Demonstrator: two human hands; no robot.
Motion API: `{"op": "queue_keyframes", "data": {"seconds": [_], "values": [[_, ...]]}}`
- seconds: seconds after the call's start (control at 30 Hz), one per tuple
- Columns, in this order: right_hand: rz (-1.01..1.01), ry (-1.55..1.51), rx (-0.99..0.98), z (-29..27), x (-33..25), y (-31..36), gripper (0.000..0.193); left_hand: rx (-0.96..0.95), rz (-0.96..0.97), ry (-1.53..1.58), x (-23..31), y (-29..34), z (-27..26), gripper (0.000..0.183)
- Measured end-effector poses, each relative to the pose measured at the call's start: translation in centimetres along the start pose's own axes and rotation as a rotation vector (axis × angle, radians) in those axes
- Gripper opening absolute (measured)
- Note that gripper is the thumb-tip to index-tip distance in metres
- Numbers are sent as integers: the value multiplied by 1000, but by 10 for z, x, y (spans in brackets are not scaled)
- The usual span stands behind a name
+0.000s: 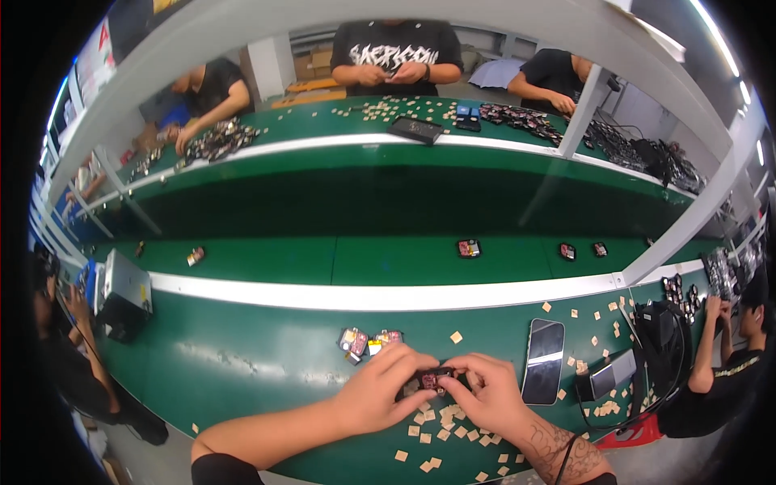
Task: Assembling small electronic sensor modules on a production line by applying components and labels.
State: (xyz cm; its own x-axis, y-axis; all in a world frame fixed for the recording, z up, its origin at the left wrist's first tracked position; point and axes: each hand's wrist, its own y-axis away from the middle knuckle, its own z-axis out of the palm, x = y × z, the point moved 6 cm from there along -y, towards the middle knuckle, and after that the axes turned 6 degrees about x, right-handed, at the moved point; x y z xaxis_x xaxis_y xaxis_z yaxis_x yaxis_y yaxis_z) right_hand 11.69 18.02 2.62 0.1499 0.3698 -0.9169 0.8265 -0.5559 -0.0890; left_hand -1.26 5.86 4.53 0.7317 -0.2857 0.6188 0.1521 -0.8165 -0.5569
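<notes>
The left hand (378, 390) and right hand (491, 391) pinch a small dark-cased device (432, 380) between thumbs and fingers, seemingly to steady it — pale square pieces (461, 432) lie just nearer the wearer, probably for easy reach. Beyond the fingers, similar devices (353, 339) rest on a glossy green bench (242, 347); farthest out, co-workers (396, 52) handle parts.

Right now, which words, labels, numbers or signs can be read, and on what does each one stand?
Black shirt, person opposite: large white lettering, not copied here.
White surface, upper left: red character, not copied.
Held electronic piece, two modules near the left hand: any print is too small to read.
</notes>
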Motion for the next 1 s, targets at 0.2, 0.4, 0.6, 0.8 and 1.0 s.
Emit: {"op": "queue_keyframes", "data": {"seconds": [0.2,0.4,0.6,0.8,1.0], "values": [[-32,-67,162,-15,2,-6,33,-136,-586,230,-52,-33,3,24],[-39,-35,171,-17,15,-8,19,85,-566,-367,-193,-81,-74,29],[-127,27,139,-18,22,-9,10,-70,-507,-771,-166,-73,-73,60],[-55,-14,113,-20,12,-13,9,-547,-236,-436,-60,-29,-21,68],[-41,35,105,-20,25,-16,7,-480,-56,-461,-32,-25,22,54]]}}
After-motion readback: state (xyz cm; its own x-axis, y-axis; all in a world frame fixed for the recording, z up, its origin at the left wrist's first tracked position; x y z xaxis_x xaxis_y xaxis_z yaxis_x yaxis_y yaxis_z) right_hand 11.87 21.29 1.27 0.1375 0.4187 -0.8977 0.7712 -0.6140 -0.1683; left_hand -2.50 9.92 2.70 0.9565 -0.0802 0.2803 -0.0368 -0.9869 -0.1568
